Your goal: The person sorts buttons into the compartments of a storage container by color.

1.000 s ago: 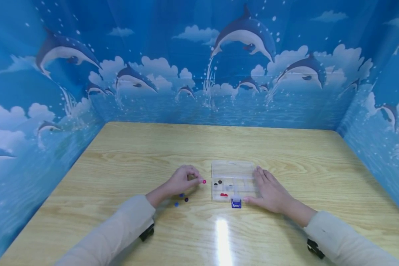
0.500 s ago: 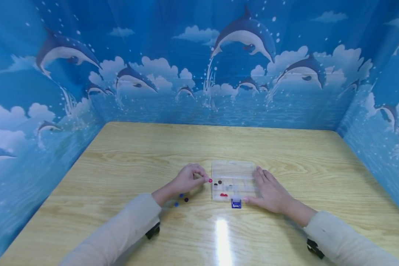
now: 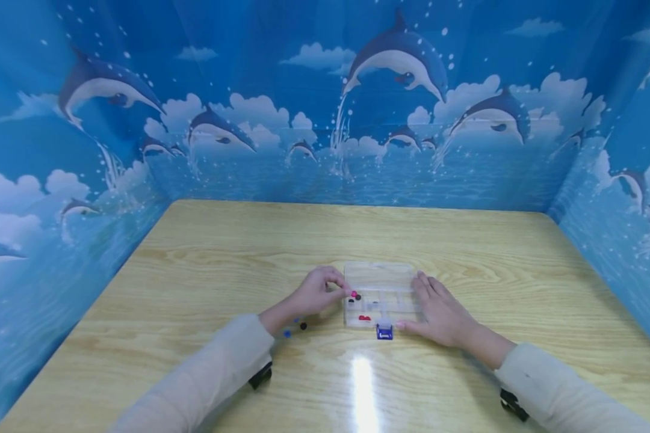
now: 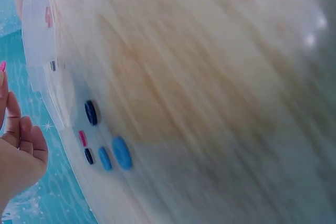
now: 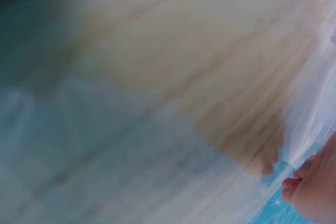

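Note:
My left hand point(image 3: 318, 292) pinches a small pink button point(image 3: 354, 294) between thumb and fingertip, over the back left compartment of a clear plastic divided box point(image 3: 378, 275). In the left wrist view that pink button point(image 4: 2, 66) shows at the frame's edge. Black buttons point(image 3: 358, 297) lie in the left compartments, and red buttons point(image 3: 365, 317) in the front one. My right hand point(image 3: 444, 313) rests along the box's right side, fingers extended and thumb at the front edge. The lid is folded back, and a blue clasp point(image 3: 384, 332) hangs at the front.
Left of the box, partly under my left forearm, several loose buttons lie on the wooden table point(image 3: 249, 240): blue ones point(image 4: 122, 153), dark ones point(image 4: 91, 112) and a pink one point(image 4: 82, 138). A dolphin-print curtain point(image 3: 281, 168) surrounds the table at the back and sides.
My left hand has moved right with the pink button, from beside the box to over its back left compartment. The right hand and the box have stayed in place.

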Demonstrator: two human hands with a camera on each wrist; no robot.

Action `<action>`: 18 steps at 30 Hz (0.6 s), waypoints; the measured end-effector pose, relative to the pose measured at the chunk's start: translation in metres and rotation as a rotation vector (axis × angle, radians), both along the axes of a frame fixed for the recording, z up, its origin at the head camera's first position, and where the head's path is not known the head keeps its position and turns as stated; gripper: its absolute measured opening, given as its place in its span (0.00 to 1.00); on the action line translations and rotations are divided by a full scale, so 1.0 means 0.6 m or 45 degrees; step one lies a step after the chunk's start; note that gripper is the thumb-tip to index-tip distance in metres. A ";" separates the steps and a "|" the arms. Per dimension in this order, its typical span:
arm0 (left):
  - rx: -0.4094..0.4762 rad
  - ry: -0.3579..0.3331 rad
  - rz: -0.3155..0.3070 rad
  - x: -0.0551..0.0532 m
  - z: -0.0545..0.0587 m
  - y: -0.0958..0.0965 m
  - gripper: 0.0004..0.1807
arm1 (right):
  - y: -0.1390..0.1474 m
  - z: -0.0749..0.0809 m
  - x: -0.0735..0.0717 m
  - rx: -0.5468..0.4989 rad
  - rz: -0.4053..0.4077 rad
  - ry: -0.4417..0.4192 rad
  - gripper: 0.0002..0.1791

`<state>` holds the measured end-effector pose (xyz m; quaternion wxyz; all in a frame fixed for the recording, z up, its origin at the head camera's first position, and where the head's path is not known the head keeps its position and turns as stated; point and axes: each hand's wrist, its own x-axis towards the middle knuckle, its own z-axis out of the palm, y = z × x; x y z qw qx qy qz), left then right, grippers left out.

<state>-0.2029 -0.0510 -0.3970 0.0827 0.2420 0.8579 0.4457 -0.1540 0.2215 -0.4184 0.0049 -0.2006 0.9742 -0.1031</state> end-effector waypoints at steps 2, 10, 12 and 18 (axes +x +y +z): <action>-0.003 -0.031 0.011 0.000 0.001 0.006 0.03 | 0.000 0.000 0.001 -0.002 0.000 0.006 0.54; -0.022 -0.038 0.016 0.003 0.003 0.024 0.03 | 0.000 -0.002 -0.002 0.010 -0.003 -0.016 0.55; -0.020 -0.027 0.007 0.003 0.003 0.027 0.03 | 0.000 -0.002 -0.002 0.009 -0.003 -0.015 0.55; -0.013 -0.021 0.011 0.004 0.004 0.039 0.02 | 0.000 -0.002 -0.002 0.008 -0.009 -0.011 0.55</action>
